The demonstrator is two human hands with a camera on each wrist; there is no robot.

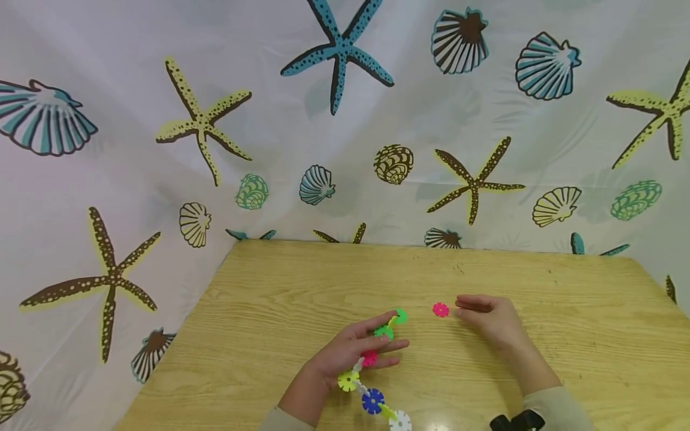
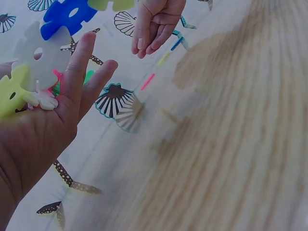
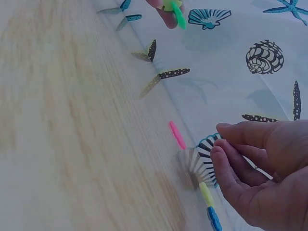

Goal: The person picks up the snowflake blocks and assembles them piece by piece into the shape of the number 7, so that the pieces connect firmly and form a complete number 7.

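My left hand holds a chain of interlocking flower discs, the thumb laid over it near a green disc. The chain, with green, pink, white, yellow and blue discs, hangs past the palm toward the table's near side. Its other fingers are spread. A loose pink disc lies flat on the table, just left of my right hand. That hand hovers with fingers loosely bent, nothing visible between them. In the right wrist view, a yellow disc and a blue disc lie beyond its fingertips.
The wooden table spreads under both hands. Behind it hangs a white cloth printed with starfish and shells. A black object sits at the right wrist by the sleeve.
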